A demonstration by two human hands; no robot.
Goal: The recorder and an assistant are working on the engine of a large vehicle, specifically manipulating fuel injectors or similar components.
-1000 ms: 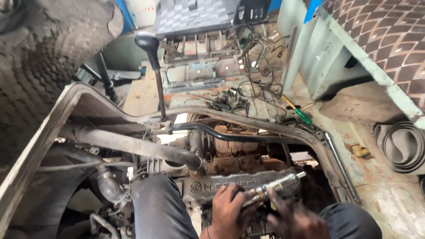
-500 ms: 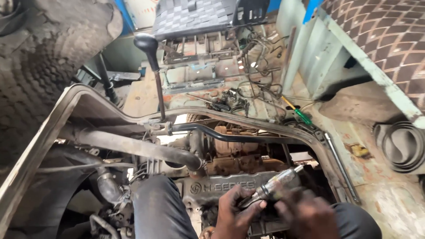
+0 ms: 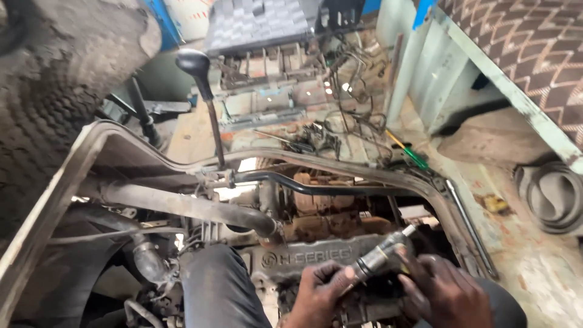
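My left hand grips the lower end of a metal tool, fingers curled; my right hand clasps its upper part above the engine.

Both hands are bare, with no gloves, rings or watch showing: the left hand and the right hand look smeared with dark grime. The person wears dark grey trousers; the left trouser leg is smooth, slightly shiny cloth, and the right knee shows at the frame's bottom edge.
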